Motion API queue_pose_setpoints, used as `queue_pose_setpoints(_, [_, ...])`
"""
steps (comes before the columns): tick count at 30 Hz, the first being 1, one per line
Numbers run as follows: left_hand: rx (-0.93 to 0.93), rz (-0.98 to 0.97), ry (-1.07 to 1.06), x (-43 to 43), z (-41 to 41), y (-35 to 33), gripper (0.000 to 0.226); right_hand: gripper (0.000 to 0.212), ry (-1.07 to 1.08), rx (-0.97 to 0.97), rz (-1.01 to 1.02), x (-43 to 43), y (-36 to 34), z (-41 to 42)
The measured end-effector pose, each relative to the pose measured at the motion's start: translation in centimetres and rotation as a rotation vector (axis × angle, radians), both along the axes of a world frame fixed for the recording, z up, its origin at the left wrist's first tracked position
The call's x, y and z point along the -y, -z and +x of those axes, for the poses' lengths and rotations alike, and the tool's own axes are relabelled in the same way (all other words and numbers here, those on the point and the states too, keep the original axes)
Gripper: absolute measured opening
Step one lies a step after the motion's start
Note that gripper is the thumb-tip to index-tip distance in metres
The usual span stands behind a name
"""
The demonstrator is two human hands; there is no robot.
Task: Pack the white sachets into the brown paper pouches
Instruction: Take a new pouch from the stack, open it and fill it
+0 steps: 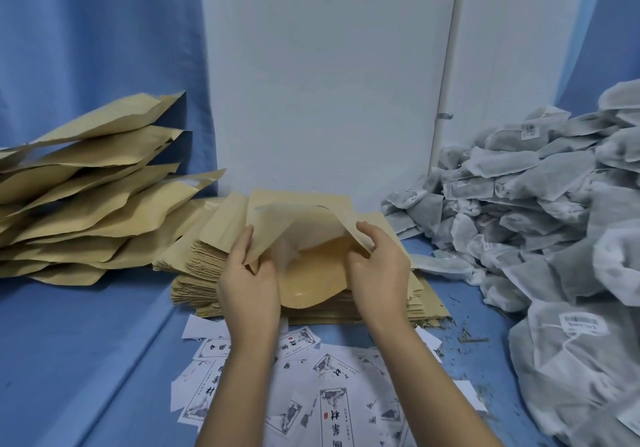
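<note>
A brown paper pouch [311, 273] is held open in the middle of the view, above a flat stack of empty pouches [214, 259]. My left hand [247, 280] pinches the pouch's left edge. My right hand [379, 266] grips its right edge, pulling the mouth apart. The tan inside of the pouch shows, and nothing lies in it that I can make out. A big heap of white sachets [540, 211] with small labels fills the right side.
Filled brown pouches [86, 190] are piled at the left. Printed white paper labels [311, 394] lie scattered on the blue cloth [86, 360] in front. A white wall panel [329, 82] stands behind, and bits of dried herb lie near the sachet heap.
</note>
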State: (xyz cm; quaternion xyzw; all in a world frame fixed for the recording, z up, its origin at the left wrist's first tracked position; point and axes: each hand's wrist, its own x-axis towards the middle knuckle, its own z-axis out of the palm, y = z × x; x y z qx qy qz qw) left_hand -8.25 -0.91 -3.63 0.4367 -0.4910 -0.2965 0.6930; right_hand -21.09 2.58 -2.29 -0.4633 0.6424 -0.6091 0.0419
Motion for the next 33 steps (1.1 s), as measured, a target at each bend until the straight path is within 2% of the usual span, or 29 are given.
queue_pose_setpoints(5, [-0.110, -0.044, -0.024, -0.2, 0.5, 0.6, 0.076, 0.066, 0.016, 0.246, -0.166, 0.1, 0.9, -0.6])
queue_pose_setpoints(10, [-0.030, 0.062, 0.007, 0.3, 0.8, 1.3, 0.065, 0.067, -0.017, 0.218, -0.104, 0.2, 2.0, -0.6])
queue_pose_setpoints(14, [-0.012, 0.022, 0.075, -0.2, 0.1, 0.9, 0.062, 0.070, -0.054, 0.198, -0.122, 0.3, 2.3, -0.3])
queue_pose_setpoints(19, [0.081, -0.028, 0.102, -0.8, -0.8, 0.5, 0.060, 0.069, -0.071, 0.090, -0.160, 0.5, 2.3, 0.1])
queue_pose_setpoints(22, [0.083, -0.031, 0.078, -0.7, -0.5, 0.3, 0.061, 0.066, -0.010, 0.011, -0.087, 0.5, 2.4, -0.4])
queue_pose_setpoints(25, [-0.024, 0.006, 0.054, -0.6, 0.0, 0.3, 0.067, 0.067, 0.194, -0.357, 0.101, 0.1, 2.0, -1.3])
queue_pose_setpoints(27, [-0.079, 0.038, 0.060, -0.5, 0.1, 0.5, 0.069, 0.069, 0.171, -0.484, 0.089, 0.0, 1.6, -1.1])
queue_pose_setpoints(30, [-0.214, 0.077, 0.065, -0.1, -0.6, 0.7, 0.059, 0.068, -0.005, -0.455, 0.071, 0.1, 1.0, 0.2])
queue_pose_setpoints(33, [-0.310, 0.158, 0.138, -0.1, -1.9, 0.8, 0.036, 0.066, -0.026, -0.454, 0.124, 0.1, 0.9, 0.8])
